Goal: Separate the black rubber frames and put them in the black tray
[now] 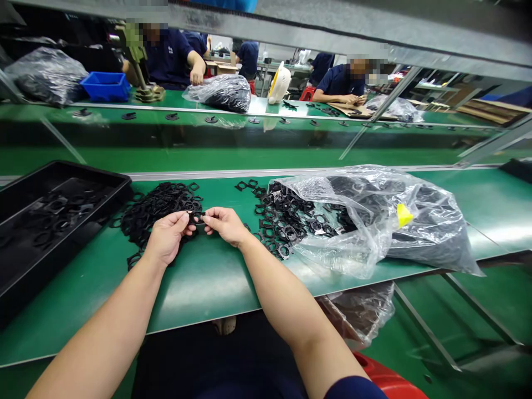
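Both hands meet just above the green table, fingers pinched. Between them is a small black plastic part, mostly covered by fingertips. My left hand closes on its left side, and my right hand grips its right side between thumb and forefinger. Behind and left of my left hand lies a heap of black ring-shaped parts. More square-framed ring parts spill to the right of my right hand, out of a clear plastic bag with a yellow sticker.
A black tray holding similar parts stands at the left. Beyond the table runs a green conveyor belt edged with a row of small black pieces. Across it, co-workers sit near a blue bin, a white-and-yellow fan-like object and plastic bags.
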Available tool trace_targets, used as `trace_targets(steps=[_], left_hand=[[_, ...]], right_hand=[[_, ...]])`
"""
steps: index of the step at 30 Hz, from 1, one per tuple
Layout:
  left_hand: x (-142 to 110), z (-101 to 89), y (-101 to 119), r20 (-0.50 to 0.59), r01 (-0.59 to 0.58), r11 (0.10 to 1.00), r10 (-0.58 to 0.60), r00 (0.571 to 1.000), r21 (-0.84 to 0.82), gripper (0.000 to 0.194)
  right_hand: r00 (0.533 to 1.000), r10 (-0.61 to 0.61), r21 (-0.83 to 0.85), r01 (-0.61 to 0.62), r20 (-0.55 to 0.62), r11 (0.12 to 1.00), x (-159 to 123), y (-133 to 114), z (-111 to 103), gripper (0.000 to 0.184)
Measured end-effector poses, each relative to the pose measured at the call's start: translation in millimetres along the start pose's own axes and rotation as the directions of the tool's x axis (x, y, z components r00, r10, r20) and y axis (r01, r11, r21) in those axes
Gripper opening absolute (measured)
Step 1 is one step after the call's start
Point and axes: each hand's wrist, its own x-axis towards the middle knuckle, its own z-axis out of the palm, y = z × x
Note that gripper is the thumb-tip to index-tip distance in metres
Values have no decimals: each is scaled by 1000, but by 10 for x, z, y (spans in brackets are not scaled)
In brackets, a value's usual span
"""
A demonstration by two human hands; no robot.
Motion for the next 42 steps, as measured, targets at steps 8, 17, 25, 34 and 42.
trace_targets(steps=[8, 17, 25, 34, 42], left_hand=[[-2, 1, 4, 13, -23, 998, 22, 1000, 57, 44], [-2, 11, -22, 31, -6, 1000, 6, 999, 18, 40], [15, -30, -25, 96, 33, 998, -28, 995, -51, 36], [25, -3, -71, -1, -98, 995, 98, 995, 22, 40], [26, -12, -55, 17, -101, 994, 100, 995, 40, 43]], right_hand=[[1000, 15, -25, -15, -22, 1000, 11, 16, 2, 43], [999, 22, -49, -24, -42, 999, 28, 53, 8, 41], [1000, 25, -73, -25, -1, 997, 16, 53, 13, 38], [999, 33, -28, -34, -33, 999, 10, 42, 2, 40], [998, 63, 29, -63, -8, 998, -3, 6, 18, 39]])
